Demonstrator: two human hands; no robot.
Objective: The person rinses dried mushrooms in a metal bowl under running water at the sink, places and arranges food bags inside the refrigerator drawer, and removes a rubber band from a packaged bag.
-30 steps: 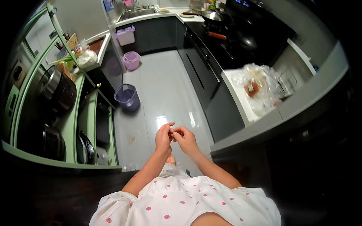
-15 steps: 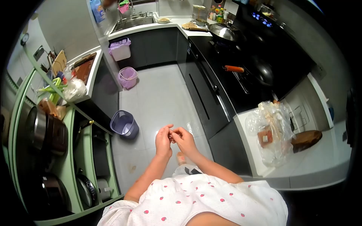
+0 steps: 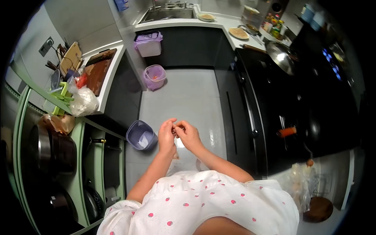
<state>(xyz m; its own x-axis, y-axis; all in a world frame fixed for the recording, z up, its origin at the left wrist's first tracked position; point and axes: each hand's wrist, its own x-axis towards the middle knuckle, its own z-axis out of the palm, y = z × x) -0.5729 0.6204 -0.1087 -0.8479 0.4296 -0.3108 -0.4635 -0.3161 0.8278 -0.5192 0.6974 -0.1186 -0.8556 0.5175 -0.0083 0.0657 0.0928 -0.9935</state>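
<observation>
My left hand [image 3: 167, 138] and my right hand [image 3: 188, 135] meet in front of my body, above the floor. The fingertips of both are pinched together at the same spot. Anything between them is too small or hidden to make out. A grey-blue bin [image 3: 132, 134] stands on the floor just left of my left hand, with a whitish patch inside it.
Cabinets with a black stove [image 3: 266, 98] run along the right, carrying a lidded pan [image 3: 280, 56] and an orange-handled pan. A sink [image 3: 168, 14] is at the back. Two lilac-lined bins stand by the left wall. Green shelves [image 3: 74, 156] with pots are close on the left.
The view has turned left, so the stove and counter lie farther right. Both hands stay together with fingertips pinched. The whitish patch in the grey-blue bin shows more clearly.
</observation>
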